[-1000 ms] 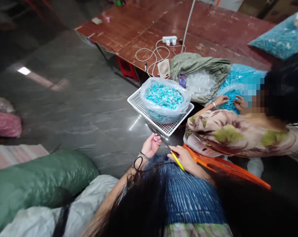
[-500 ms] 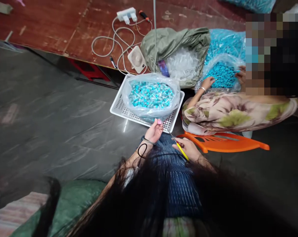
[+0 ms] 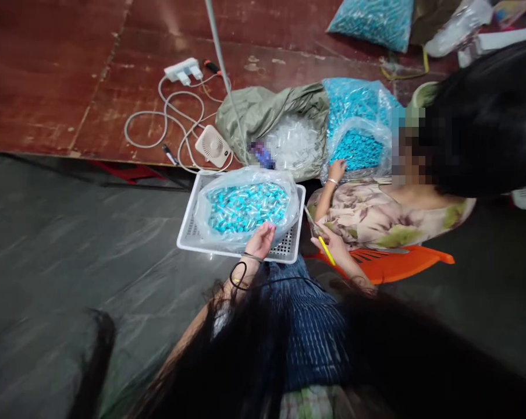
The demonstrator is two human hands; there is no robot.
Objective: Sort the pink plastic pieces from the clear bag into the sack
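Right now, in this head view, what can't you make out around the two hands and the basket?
- Left hand: fingertips rest on the bag of blue pieces; anything pinched is too small to tell.
- Right hand: yellow-handled tool, its tip blurred.
- White basket: near edge hidden by the wrist.
- Lap: covered by dark hair.

A dark grey polished floor point(image 3: 71, 233) fills the left side, faintly streaked with reflected light. Beyond it runs a low reddish-brown wooden bench point(image 3: 49, 75), worn and scuffed. An orange plastic chair point(image 3: 398, 262) stands near the bench's front edge.
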